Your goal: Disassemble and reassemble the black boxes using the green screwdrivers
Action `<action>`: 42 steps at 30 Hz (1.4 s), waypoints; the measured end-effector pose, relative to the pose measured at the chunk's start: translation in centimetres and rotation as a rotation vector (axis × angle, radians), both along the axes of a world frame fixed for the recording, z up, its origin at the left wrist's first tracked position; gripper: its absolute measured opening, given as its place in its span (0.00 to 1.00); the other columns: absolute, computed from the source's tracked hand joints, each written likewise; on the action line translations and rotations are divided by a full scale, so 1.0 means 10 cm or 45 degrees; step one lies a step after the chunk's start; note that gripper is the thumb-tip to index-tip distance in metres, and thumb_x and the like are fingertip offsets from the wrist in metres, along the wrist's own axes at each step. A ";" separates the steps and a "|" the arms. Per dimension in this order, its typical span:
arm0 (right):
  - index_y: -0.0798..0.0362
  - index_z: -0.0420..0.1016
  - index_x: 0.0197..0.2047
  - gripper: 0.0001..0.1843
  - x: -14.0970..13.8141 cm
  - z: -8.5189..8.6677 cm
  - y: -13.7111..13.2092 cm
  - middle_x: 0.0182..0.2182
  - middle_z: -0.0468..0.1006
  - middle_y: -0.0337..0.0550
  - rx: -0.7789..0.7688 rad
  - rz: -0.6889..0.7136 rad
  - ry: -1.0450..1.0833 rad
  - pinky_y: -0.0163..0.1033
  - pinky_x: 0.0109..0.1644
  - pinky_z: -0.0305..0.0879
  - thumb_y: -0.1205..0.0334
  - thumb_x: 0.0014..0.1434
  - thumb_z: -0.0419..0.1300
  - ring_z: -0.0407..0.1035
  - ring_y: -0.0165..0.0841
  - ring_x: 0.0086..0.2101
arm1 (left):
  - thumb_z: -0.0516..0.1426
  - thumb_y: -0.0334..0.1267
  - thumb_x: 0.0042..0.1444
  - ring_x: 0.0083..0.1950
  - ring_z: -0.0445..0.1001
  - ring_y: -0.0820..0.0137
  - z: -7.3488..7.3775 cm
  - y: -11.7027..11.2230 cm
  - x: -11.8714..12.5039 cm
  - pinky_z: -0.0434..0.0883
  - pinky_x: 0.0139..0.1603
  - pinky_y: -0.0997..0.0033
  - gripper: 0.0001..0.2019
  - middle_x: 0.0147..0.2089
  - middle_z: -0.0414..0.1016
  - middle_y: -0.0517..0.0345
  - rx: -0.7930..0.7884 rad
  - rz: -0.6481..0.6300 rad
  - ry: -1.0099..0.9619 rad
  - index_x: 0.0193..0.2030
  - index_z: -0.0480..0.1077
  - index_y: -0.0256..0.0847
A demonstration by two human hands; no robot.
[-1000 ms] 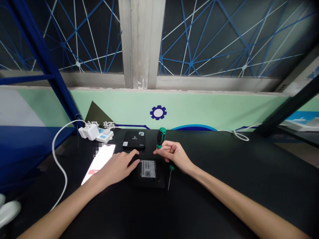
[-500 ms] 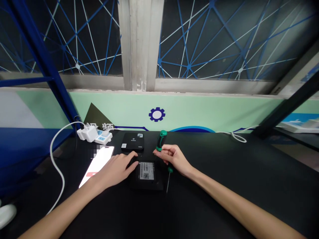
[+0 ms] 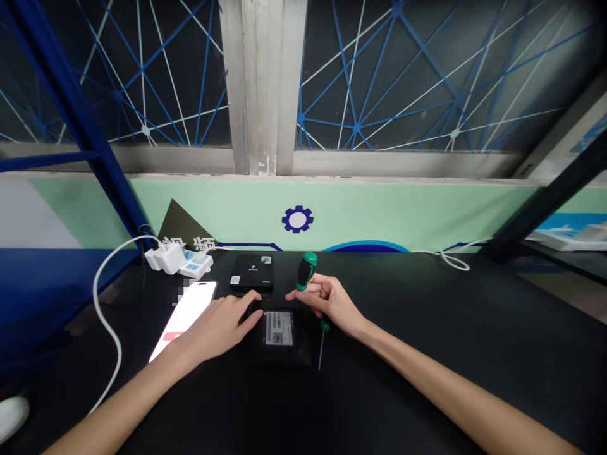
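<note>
A: So, starting well left of the labelled box [image 3: 279, 335], what is out there?

B: Far to its left, a white cable [image 3: 102, 316] loops across the black table [image 3: 427, 354]. It runs up to a white charger block [image 3: 177, 260], which sits left of the box and farther from you. Closer in, just left of the box, a phone [image 3: 184, 309] lies flat with its screen lit.

A: And the left hand?

B: Your left hand [image 3: 215, 325] lies palm down between the phone and the box. It is loose and flat and grips nothing. Its fingertips [image 3: 249, 299] rest at the box's far left corner.

A: The box itself?

B: It lies flat on the table with its white label facing up, between your two hands. A second black box [image 3: 252, 273] sits behind it, a little apart.

A: Where is the screwdriver relative to your grip?

B: Your right hand [image 3: 332, 302] is at the box's far right corner, clenched around the screwdriver [image 3: 306, 268]. The black-and-green handle stands nearly upright out of the top of your fist, over the box's far edge. Your fingers hide the shaft and tip, so you cannot tell whether the tip meets the box.

A: Anything right of the box?

B: A thin tool [image 3: 322, 344] lies along its right edge, with its green end under your right hand.
</note>
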State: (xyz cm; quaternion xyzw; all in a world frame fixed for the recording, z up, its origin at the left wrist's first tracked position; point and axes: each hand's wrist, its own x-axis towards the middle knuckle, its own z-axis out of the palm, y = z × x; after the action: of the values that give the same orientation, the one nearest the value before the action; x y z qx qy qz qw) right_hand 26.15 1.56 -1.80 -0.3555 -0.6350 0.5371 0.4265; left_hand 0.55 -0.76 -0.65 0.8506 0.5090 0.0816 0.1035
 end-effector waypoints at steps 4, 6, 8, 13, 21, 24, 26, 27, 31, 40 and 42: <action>0.56 0.79 0.37 0.19 0.01 0.01 0.00 0.36 0.83 0.46 0.006 0.015 -0.006 0.32 0.23 0.57 0.47 0.54 0.70 0.59 0.23 0.20 | 0.44 0.50 0.70 0.34 0.76 0.59 -0.01 0.00 -0.01 0.64 0.33 0.67 0.19 0.29 0.73 0.60 -0.005 -0.002 0.000 0.58 0.66 0.47; 0.56 0.80 0.37 0.19 0.02 -0.01 0.01 0.30 0.80 0.42 -0.014 0.010 -0.015 0.31 0.23 0.56 0.47 0.53 0.70 0.60 0.23 0.20 | 0.44 0.50 0.70 0.34 0.76 0.59 -0.01 0.00 0.00 0.64 0.33 0.67 0.18 0.29 0.73 0.60 -0.003 -0.006 -0.001 0.58 0.66 0.47; 0.56 0.81 0.36 0.19 0.03 -0.04 0.03 0.23 0.74 0.37 -0.029 -0.003 -0.022 0.31 0.22 0.54 0.47 0.52 0.71 0.59 0.23 0.20 | 0.44 0.49 0.70 0.33 0.76 0.59 0.00 0.00 0.00 0.64 0.33 0.67 0.18 0.29 0.73 0.60 0.000 -0.009 0.001 0.58 0.66 0.46; 0.57 0.81 0.35 0.20 0.03 -0.07 0.04 0.21 0.71 0.36 -0.009 -0.024 0.007 0.30 0.22 0.53 0.46 0.52 0.71 0.58 0.23 0.20 | 0.44 0.49 0.70 0.32 0.76 0.60 0.00 0.00 0.01 0.64 0.32 0.68 0.18 0.29 0.72 0.60 0.006 -0.007 0.012 0.58 0.65 0.46; 0.57 0.82 0.33 0.20 0.03 -0.07 0.02 0.21 0.73 0.38 -0.012 -0.106 0.062 0.32 0.21 0.54 0.46 0.51 0.71 0.58 0.24 0.19 | 0.44 0.49 0.70 0.32 0.76 0.60 -0.01 0.00 0.01 0.64 0.32 0.67 0.19 0.27 0.72 0.61 0.015 -0.016 -0.006 0.58 0.66 0.45; 0.56 0.81 0.32 0.19 0.02 -0.06 0.01 0.24 0.76 0.40 -0.019 -0.158 0.143 0.33 0.21 0.54 0.47 0.50 0.72 0.57 0.23 0.18 | 0.44 0.49 0.70 0.32 0.76 0.60 -0.01 -0.01 0.01 0.65 0.32 0.67 0.19 0.27 0.72 0.61 0.003 -0.016 -0.017 0.58 0.66 0.45; 0.56 0.80 0.32 0.18 0.02 -0.05 0.00 0.25 0.77 0.40 -0.010 -0.181 0.178 0.33 0.21 0.55 0.48 0.51 0.71 0.56 0.23 0.18 | 0.44 0.49 0.70 0.33 0.77 0.59 0.00 -0.01 0.01 0.66 0.33 0.67 0.19 0.28 0.73 0.60 0.009 -0.012 -0.020 0.58 0.66 0.45; 0.56 0.80 0.32 0.18 0.02 -0.05 0.00 0.25 0.76 0.40 -0.003 -0.185 0.184 0.33 0.21 0.55 0.48 0.51 0.71 0.56 0.23 0.18 | 0.44 0.49 0.70 0.34 0.78 0.58 0.00 -0.02 0.00 0.66 0.33 0.66 0.19 0.29 0.74 0.59 0.015 -0.012 -0.019 0.58 0.66 0.46; 0.56 0.81 0.35 0.17 0.02 -0.08 0.00 0.21 0.73 0.37 0.023 -0.194 0.195 0.34 0.22 0.56 0.49 0.54 0.69 0.55 0.24 0.18 | 0.44 0.49 0.70 0.36 0.79 0.57 0.01 -0.03 0.00 0.66 0.33 0.67 0.19 0.32 0.77 0.57 0.040 -0.015 -0.003 0.59 0.66 0.45; 0.55 0.79 0.37 0.22 -0.01 -0.08 0.01 0.27 0.73 0.40 0.071 -0.259 0.096 0.34 0.19 0.54 0.43 0.55 0.67 0.57 0.24 0.18 | 0.43 0.48 0.70 0.32 0.76 0.61 0.04 -0.04 0.01 0.64 0.32 0.68 0.19 0.27 0.73 0.60 0.034 -0.029 -0.006 0.57 0.67 0.43; 0.55 0.79 0.38 0.23 -0.02 -0.07 0.00 0.27 0.74 0.40 0.051 -0.261 0.083 0.34 0.20 0.56 0.42 0.54 0.68 0.59 0.25 0.19 | 0.44 0.48 0.70 0.32 0.76 0.60 0.04 -0.04 0.01 0.64 0.32 0.68 0.18 0.29 0.74 0.59 0.031 -0.030 -0.014 0.57 0.67 0.44</action>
State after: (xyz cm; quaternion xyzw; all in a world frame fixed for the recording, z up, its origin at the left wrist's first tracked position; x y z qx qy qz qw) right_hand 25.95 1.56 -2.54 -0.3924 -0.5917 0.4891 0.5067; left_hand 0.62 -1.20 -0.25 0.8572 0.4975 0.0913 0.0970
